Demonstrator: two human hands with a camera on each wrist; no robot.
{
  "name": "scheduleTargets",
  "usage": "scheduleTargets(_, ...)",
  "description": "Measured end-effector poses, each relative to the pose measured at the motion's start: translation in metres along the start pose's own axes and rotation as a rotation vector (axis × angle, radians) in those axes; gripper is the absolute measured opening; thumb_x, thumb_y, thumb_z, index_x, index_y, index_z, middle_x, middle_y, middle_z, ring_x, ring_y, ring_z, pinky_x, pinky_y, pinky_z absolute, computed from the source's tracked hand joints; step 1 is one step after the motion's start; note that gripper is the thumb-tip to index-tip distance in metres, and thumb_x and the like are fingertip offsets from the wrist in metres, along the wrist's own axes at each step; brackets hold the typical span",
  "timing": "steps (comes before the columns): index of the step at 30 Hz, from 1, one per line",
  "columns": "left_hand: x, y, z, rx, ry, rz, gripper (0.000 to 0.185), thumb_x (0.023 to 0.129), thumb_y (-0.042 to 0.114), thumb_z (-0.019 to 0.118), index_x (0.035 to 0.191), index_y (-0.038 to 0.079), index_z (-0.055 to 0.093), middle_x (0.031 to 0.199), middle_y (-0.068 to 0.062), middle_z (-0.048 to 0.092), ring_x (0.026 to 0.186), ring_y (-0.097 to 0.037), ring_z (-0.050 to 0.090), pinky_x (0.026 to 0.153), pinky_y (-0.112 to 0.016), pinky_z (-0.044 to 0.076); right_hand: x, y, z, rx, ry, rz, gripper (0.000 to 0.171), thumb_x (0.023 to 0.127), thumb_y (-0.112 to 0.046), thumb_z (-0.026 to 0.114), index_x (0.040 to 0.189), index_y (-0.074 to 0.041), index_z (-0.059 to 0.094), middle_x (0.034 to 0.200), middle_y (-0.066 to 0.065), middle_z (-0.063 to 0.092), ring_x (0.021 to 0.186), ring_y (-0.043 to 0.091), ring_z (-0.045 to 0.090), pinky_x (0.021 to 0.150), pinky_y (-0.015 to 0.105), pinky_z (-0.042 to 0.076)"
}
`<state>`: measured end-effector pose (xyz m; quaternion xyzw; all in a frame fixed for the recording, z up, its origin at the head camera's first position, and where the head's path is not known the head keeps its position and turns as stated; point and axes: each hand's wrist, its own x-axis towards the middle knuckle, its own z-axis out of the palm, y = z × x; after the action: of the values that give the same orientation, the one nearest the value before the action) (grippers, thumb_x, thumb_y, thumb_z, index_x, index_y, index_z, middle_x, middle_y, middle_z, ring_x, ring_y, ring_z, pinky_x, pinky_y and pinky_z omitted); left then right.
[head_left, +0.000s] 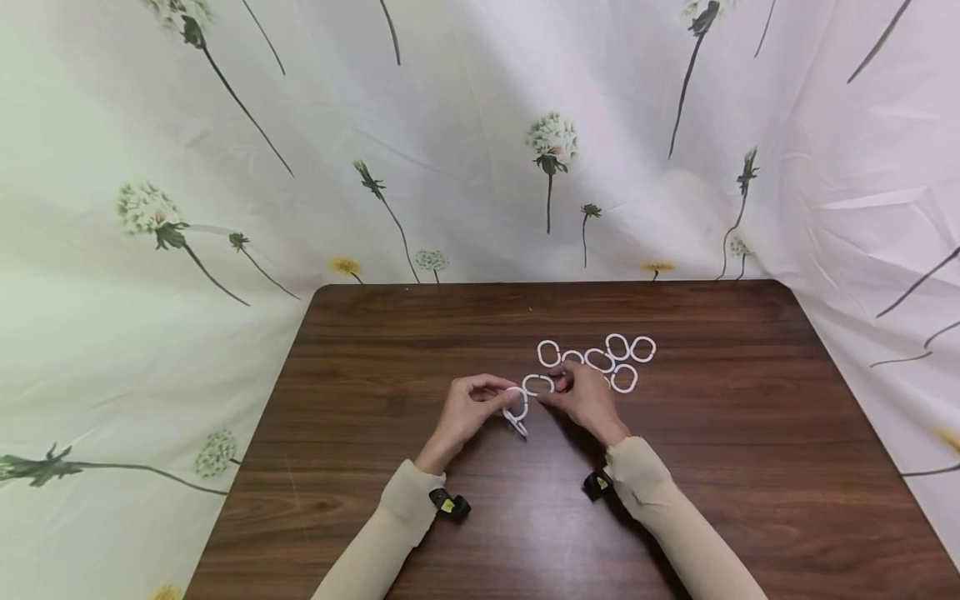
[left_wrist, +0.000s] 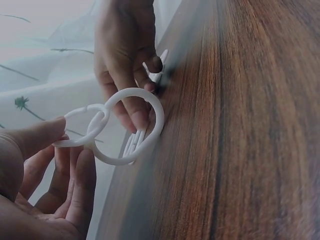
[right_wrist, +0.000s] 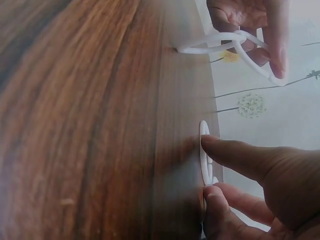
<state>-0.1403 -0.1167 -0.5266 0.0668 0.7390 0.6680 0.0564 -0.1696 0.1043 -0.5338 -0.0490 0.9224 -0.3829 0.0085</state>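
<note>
Left grip (head_left: 467,408): narrow, with the pinched white ring (left_wrist: 75,143) held between thumb and fingertips above the counter (head_left: 360,467).
Right grip (head_left: 588,400): narrow, with the near white ring (right_wrist: 204,162) taken between thumb and finger, at or just above the counter; whether it is lifted cannot be told.
Linked so far: the hanging white ring (left_wrist: 160,120) is passed through the pinched white ring, so at least two are judged to be joined; whether its lower end is rested on the counter cannot be told.
Not yet joined: the near white ring is seen just beside the pinched white ring, and no link between them is shown.
Left over: a cluster of white rings (head_left: 634,380) is spread beyond and beside the right grip; most are judged to be loose, though where outlines overlap, linking cannot be ruled out.
In the way: part of the cluster is covered by the right grip in the head view, so no sure count is given.
Around: cream sleeves (head_left: 382,525) are worn on both arms, a black wrist camera (head_left: 450,504) is strapped at the left wrist and another at the right, and a dandelion-print cloth (head_left: 465,108) is hung behind the counter.
</note>
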Motion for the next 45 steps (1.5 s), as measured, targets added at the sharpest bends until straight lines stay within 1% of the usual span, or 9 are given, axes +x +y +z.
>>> scheduleTargets(8,0.0,-0.001,0.0,0.007,0.0,-0.014,0.02,0.083,0.02,0.08,0.097,0.007,0.076,0.092,-0.018,0.075,0.075,-0.024,0.071,0.07,-0.045,0.061,0.004,0.0,0.004,0.005,-0.006,-0.017,0.036,0.068,-0.027,0.09,0.098,-0.014,0.073,0.075,-0.001,0.065,0.068,0.012,0.055,0.063,0.028,0.042)
scheduleTargets(12,0.0,-0.002,0.0,0.006,-0.002,-0.015,0.021,0.083,0.02,0.079,0.099,0.006,0.075,0.093,-0.02,0.075,0.076,-0.025,0.07,0.072,-0.049,0.06,0.006,0.0,0.006,0.028,-0.015,-0.037,0.037,0.067,-0.023,0.091,0.096,-0.012,0.07,0.081,0.003,0.066,0.072,0.013,0.056,0.067,0.027,0.043)
scheduleTargets(17,0.002,0.0,0.0,-0.004,-0.013,-0.024,0.023,0.085,0.014,0.077,0.103,0.0,0.074,0.096,-0.026,0.073,0.08,-0.032,0.07,0.076,-0.057,0.058,0.008,0.0,0.007,0.072,-0.043,-0.048,0.038,0.067,-0.018,0.091,0.094,-0.011,0.066,0.085,0.003,0.067,0.071,0.012,0.059,0.066,0.025,0.048)
scheduleTargets(20,0.0,0.012,0.002,0.003,-0.022,-0.029,0.022,0.086,0.01,0.075,0.103,-0.003,0.073,0.097,-0.028,0.072,0.081,-0.037,0.069,0.077,-0.06,0.056,0.007,0.0,0.005,0.083,-0.049,-0.036,0.038,0.067,-0.017,0.091,0.093,-0.011,0.064,0.082,0.002,0.068,0.067,0.01,0.06,0.065,0.024,0.049)
scheduleTargets(23,0.001,0.013,0.003,0.011,-0.029,-0.035,0.02,0.087,0.008,0.074,0.103,-0.004,0.072,0.097,-0.028,0.072,0.083,-0.044,0.068,0.078,-0.062,0.055,0.006,0.001,0.002,0.11,-0.052,-0.029,0.034,0.069,-0.015,0.089,0.092,-0.011,0.064,0.08,0.002,0.068,0.067,0.009,0.061,0.063,0.023,0.05)
scheduleTargets(27,0.005,0.003,0.002,-0.011,-0.023,-0.035,0.021,0.086,0.011,0.075,0.104,-0.001,0.073,0.098,-0.028,0.072,0.085,-0.047,0.067,0.077,-0.06,0.056,0.003,0.002,0.001,0.194,-0.068,-0.048,0.028,0.074,-0.011,0.085,0.095,-0.008,0.066,0.082,0.005,0.07,0.069,0.01,0.064,0.061,0.021,0.053)
scheduleTargets(32,0.003,0.002,0.002,0.004,0.009,-0.017,0.023,0.085,0.016,0.077,0.103,0.002,0.075,0.095,-0.028,0.072,0.076,-0.032,0.069,0.072,-0.055,0.058,-0.001,0.002,0.0,0.275,-0.064,-0.078,0.024,0.078,-0.01,0.083,0.095,-0.004,0.069,0.082,0.008,0.072,0.067,0.01,0.066,0.058,0.02,0.055)
scheduleTargets(37,0.002,0.003,0.001,-0.004,0.028,-0.01,0.023,0.083,0.019,0.079,0.1,0.005,0.076,0.092,-0.024,0.074,0.071,-0.018,0.069,0.069,-0.047,0.061,-0.004,0.004,-0.004,0.296,-0.03,-0.099,0.017,0.081,-0.013,0.081,0.091,-0.005,0.071,0.081,0.008,0.073,0.066,0.009,0.067,0.056,0.022,0.056)
scheduleTargets(45,0.004,0.004,0.001,-0.045,0.06,-0.013,0.019,0.083,0.015,0.079,0.098,0.005,0.075,0.093,-0.023,0.074,0.077,-0.033,0.071,0.069,-0.049,0.061,-0.013,-0.002,-0.012,0.257,-0.018,-0.174,0.009,0.083,-0.015,0.079,0.088,-0.013,0.072,0.08,0.002,0.074,0.066,0.009,0.069,0.061,0.021,0.057)
